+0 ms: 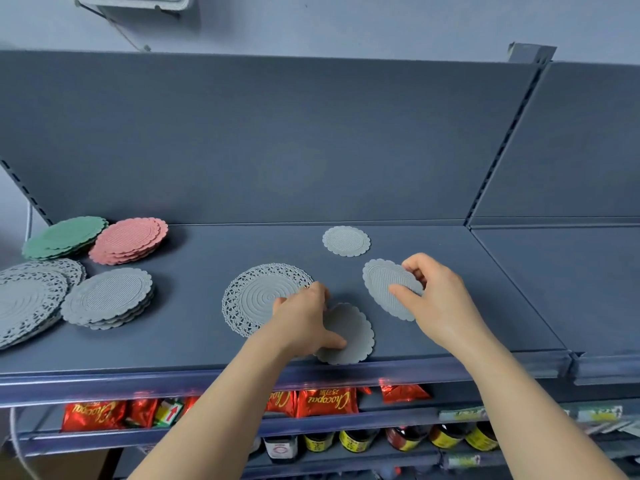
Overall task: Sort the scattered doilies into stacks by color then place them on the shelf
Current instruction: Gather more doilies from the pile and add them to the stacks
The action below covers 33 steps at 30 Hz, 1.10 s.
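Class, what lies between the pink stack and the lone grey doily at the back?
Head view: bare shelf between pink stack and lone grey doily.

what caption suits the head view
Right hand holds a tilted grey doily; left hand rests on a flat doily on the shelf.
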Each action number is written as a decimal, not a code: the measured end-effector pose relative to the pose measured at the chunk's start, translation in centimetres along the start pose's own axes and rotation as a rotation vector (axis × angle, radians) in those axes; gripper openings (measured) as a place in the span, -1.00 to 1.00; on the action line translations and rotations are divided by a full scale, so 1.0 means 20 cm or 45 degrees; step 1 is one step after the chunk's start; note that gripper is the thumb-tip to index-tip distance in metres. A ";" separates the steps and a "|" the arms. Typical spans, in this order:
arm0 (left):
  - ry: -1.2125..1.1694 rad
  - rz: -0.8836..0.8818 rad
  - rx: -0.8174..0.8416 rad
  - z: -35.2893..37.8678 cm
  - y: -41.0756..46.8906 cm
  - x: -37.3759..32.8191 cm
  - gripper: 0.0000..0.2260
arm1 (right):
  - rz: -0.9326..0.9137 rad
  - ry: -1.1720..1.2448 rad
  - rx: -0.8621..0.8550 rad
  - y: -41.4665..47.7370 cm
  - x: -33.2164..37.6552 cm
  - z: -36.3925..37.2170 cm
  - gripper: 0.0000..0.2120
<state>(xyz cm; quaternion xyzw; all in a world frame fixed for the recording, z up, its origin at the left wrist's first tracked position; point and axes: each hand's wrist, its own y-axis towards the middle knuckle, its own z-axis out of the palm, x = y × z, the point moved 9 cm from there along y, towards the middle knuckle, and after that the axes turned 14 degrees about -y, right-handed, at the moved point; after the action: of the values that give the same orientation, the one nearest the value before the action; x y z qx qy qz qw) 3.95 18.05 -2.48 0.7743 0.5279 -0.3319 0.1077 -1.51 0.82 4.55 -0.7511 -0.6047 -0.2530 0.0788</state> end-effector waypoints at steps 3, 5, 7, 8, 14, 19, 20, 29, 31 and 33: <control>-0.089 0.094 -0.068 -0.03 -0.01 -0.03 -0.73 | 0.007 0.027 -0.031 0.01 0.03 0.00 -0.92; -0.324 0.112 -0.172 -0.10 -0.03 -0.01 -0.75 | 0.005 0.049 -0.074 0.02 0.07 0.00 -0.91; -0.498 0.122 -0.315 -0.22 -0.07 0.04 -0.80 | -0.008 0.078 -0.113 0.04 0.12 0.00 -0.90; -0.548 0.118 -0.405 -0.30 -0.10 0.07 -0.83 | -0.021 0.095 -0.122 0.05 0.16 0.01 -0.90; -0.567 0.059 -0.893 -0.75 -0.38 0.43 -0.82 | -0.137 0.194 -0.070 0.10 0.50 0.20 -0.91; -0.479 -0.124 -1.048 -1.06 -0.50 0.93 -0.81 | -0.203 0.277 0.018 0.16 0.85 0.42 -0.93; -0.443 -0.167 -1.038 -1.10 -0.50 1.01 -0.76 | -0.214 0.286 0.036 0.17 0.92 0.47 -0.92; -0.107 -0.254 -0.831 -1.21 -0.40 1.30 -0.64 | -0.178 0.361 0.133 0.23 1.31 0.76 -0.89; -0.079 -0.225 -0.851 -1.21 -0.40 1.32 -0.62 | -0.156 0.387 0.171 0.23 1.35 0.82 -0.88; -0.035 -0.161 -0.863 -1.22 -0.42 1.32 -0.65 | -0.139 0.425 0.220 0.24 1.41 0.89 -0.85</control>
<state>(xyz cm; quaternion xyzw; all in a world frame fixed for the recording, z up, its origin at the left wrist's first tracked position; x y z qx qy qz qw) 12.19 53.87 0.91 0.6557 0.6535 -0.1541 0.3452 12.00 31.60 3.46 -0.6552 -0.6426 -0.3251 0.2281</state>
